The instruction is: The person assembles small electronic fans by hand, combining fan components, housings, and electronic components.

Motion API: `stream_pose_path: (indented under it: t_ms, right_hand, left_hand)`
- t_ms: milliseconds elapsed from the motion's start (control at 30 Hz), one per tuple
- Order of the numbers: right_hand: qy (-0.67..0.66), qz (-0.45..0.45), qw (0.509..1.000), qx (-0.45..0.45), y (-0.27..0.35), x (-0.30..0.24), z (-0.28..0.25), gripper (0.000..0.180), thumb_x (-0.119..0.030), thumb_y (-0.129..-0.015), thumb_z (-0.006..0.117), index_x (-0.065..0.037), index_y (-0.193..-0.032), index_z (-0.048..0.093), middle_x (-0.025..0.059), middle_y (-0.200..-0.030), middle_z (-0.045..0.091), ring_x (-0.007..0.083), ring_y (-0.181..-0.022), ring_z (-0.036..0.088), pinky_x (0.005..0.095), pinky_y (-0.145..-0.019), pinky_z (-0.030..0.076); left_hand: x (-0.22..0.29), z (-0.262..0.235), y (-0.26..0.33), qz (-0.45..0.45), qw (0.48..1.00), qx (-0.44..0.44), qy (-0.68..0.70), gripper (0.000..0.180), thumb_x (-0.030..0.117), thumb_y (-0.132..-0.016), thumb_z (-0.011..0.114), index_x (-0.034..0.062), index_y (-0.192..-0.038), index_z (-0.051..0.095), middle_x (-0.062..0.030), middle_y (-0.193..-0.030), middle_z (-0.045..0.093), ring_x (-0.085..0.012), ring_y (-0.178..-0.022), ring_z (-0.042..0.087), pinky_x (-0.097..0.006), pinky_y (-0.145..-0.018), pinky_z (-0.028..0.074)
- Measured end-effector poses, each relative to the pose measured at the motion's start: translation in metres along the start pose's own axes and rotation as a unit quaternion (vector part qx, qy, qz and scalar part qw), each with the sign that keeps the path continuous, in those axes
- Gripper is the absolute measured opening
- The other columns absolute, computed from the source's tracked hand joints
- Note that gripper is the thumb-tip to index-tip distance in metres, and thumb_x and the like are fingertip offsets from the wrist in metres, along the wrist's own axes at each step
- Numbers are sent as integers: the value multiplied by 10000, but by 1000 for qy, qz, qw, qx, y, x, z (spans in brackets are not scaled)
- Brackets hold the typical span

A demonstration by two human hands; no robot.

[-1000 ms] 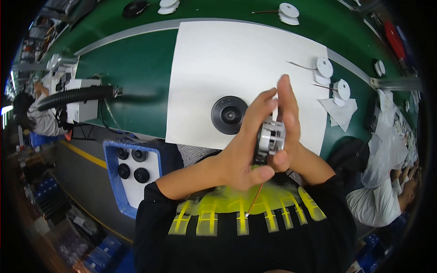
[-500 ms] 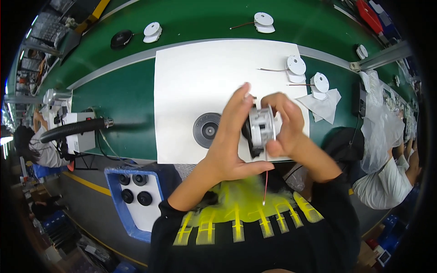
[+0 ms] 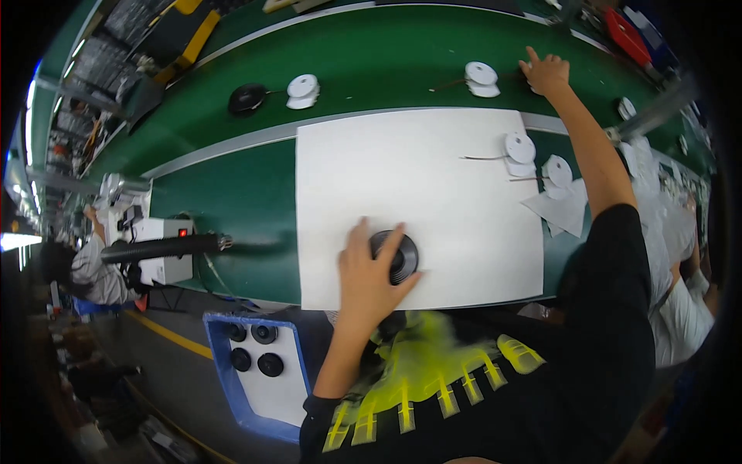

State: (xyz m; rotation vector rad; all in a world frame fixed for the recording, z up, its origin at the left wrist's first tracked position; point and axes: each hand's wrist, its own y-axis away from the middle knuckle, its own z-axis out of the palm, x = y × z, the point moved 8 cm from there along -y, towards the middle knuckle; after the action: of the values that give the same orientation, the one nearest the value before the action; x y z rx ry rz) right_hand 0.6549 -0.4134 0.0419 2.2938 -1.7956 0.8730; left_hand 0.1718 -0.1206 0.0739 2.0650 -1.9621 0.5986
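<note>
My left hand [image 3: 371,274] is open over a black ridged disc [image 3: 404,259] on the white sheet. Its fingers are spread, one lying across the disc and the thumb by its right edge; whether they grip it is not clear. Stretched far out to the right, my right hand [image 3: 547,76] is over the green belt [image 3: 386,54], fingers apart. Beneath it a small part is mostly hidden, with a dark lead showing at its left. Left of that hand sits a white round part with a wire [image 3: 481,75].
The white sheet [image 3: 433,185] covers the bench middle. Two white parts with wires [image 3: 520,147] [image 3: 557,172] lie at its right. On the belt's left are a white part [image 3: 302,87] and a black disc [image 3: 247,99]. A blue tray [image 3: 224,387] of black parts and a black hose [image 3: 162,248] are at left.
The white-and-black part is out of both hands' earlier grasp. My right hand has swung far right to the belt; my left has gone down to the ridged disc. The view has shifted.
</note>
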Motion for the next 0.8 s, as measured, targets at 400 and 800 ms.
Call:
stream_pose_path:
  t_ms: [400, 800]
  right_hand:
    - [-227, -131, 965, -3, 24, -125, -73, 482, -346, -1021, 427, -168, -1463, 360, 231, -1062, 618, 332, -949, 662, 471, -767, 545]
    - [-862, -94, 441, -231, 214, -299, -272, 517, -577, -1026, 240, -271, -1392, 441, 13, -1218, 529, 126, -1062, 535, 299, -879, 491]
  left_hand:
    - [-118, -8, 36, -193, 550, 228, 780, 598, 539, -972, 358, 166, -1437, 410, -207, -1409, 460, -323, -1163, 549, -435, -879, 502]
    - [-213, -71, 4, -64, 218, 237, 945, 544, 521, -982, 311, 160, -1329, 523, -278, -1340, 480, -471, -1281, 422, -641, -1072, 322]
